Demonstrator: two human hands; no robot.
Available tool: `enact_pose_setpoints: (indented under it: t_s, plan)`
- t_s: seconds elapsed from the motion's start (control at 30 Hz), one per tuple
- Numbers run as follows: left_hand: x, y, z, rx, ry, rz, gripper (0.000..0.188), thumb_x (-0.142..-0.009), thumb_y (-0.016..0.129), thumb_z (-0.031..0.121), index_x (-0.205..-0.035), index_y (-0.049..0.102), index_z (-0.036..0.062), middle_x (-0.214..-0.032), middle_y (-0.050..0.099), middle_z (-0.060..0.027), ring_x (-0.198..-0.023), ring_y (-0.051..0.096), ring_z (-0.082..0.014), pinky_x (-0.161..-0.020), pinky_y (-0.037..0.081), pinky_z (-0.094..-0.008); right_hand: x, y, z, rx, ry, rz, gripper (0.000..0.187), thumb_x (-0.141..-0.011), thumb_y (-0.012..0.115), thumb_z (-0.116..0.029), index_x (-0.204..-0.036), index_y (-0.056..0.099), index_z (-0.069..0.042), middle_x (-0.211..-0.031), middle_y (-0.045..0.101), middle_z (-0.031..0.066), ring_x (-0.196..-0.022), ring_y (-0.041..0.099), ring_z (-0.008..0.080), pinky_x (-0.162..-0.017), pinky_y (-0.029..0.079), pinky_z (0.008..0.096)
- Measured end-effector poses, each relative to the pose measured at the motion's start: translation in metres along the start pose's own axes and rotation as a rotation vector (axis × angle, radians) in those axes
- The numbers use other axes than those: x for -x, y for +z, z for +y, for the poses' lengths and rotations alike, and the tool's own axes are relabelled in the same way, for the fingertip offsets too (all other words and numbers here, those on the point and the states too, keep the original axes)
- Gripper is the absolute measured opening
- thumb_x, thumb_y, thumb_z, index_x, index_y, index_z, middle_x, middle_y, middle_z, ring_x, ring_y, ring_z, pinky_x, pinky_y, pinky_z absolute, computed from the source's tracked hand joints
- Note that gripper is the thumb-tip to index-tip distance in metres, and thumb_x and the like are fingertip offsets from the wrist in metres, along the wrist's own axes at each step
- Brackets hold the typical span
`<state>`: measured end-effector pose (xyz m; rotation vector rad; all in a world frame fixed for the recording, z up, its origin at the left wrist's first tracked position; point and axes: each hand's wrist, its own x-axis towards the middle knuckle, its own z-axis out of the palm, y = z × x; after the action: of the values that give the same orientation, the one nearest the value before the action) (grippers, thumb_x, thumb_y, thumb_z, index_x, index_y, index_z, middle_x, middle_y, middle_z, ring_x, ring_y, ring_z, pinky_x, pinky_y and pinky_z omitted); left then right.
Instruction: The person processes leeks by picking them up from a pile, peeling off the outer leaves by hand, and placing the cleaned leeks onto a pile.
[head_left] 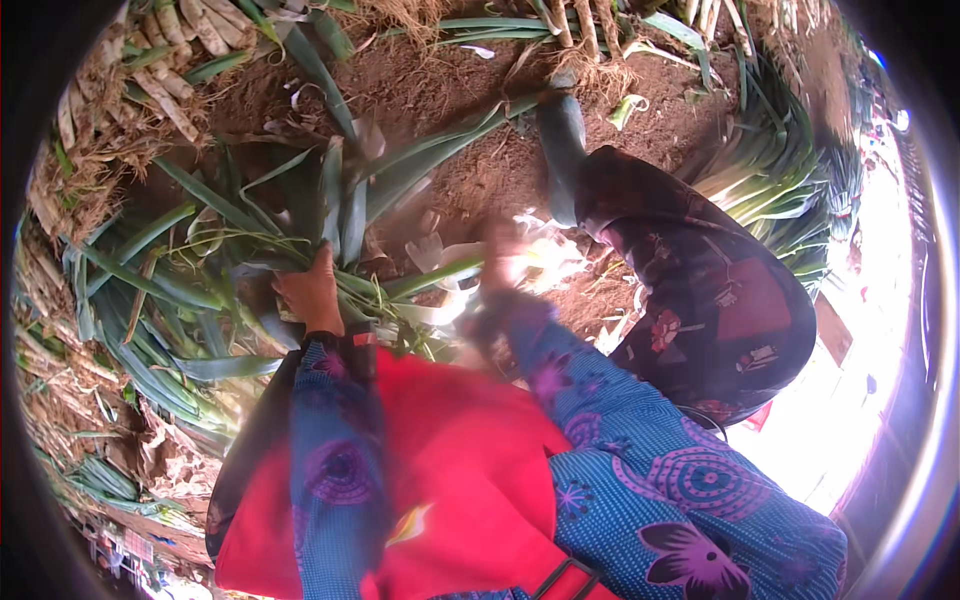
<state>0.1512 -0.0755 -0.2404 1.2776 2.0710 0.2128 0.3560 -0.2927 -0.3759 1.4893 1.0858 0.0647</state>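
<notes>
Brown, bare soil [470,180] forms the work surface, outdoors by the look of it, with strong white glare along the right side. Leek stacks ring it: root ends crowd the heap at the upper left [130,90], and a broad fan of leeks [775,180] lies at the right. Closer in, a red apron [460,460] covers the person's lap, flanked by blue sleeves [340,480] printed with purple circles, and a knee in dark flowered cloth [710,290] juts over the ground at the right. Long green leaves [332,200] rise in front of the apron, left of centre, where the left hand [310,290] is closed around them. The right hand [495,265] is motion-blurred near the leaves' right side, so I cannot tell whether it grips anything. Pale peelings [548,255] lie sunlit on the soil just beside it. Smallest is a yellow-white mark [408,522] low on the apron, too blurred to read as lettering or emblem.
</notes>
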Motion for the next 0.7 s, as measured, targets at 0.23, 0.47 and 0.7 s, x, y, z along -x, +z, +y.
enact_pose_setpoints:
  t_s: [0.23,0.47,0.7]
  plan:
    - [-0.002,-0.026,-0.016,-0.409,-0.190,0.076,0.089,-0.063,0.074,0.059,-0.131,0.046,0.0092,-0.132,0.041,-0.0178,-0.122,0.039,-0.0389,-0.097,0.035,-0.0534,-0.188,0.006,0.148,-1.581,0.354,-0.008,0.021,-0.090,0.049,-0.007,-0.107,0.057,0.000,-0.090,0.060,0.0122,-0.082,0.060,0.0270,-0.073,0.051,0.0384]
    - [-0.012,-0.024,-0.031,-0.051,-0.005,0.079,0.067,-0.067,0.080,0.032,-0.118,0.054,-0.0028,-0.114,0.060,-0.0182,-0.103,0.058,-0.0326,-0.089,0.043,-0.0391,-0.060,-0.001,0.055,-2.034,0.865,0.093,0.021,-0.091,0.047,-0.011,-0.107,0.058,-0.001,-0.089,0.060,0.0101,-0.082,0.059,0.0248,-0.073,0.050,0.0350]
    - [0.004,0.000,-0.040,-0.213,-0.068,-0.123,0.082,-0.063,0.076,0.046,-0.126,0.045,0.0034,-0.116,0.055,-0.0214,-0.108,0.053,-0.0397,-0.093,0.042,-0.0471,-0.009,-0.173,0.049,-3.073,0.171,-0.307,0.023,-0.092,0.046,-0.014,-0.106,0.060,-0.003,-0.087,0.060,0.0080,-0.082,0.059,0.0226,-0.074,0.050,0.0317]
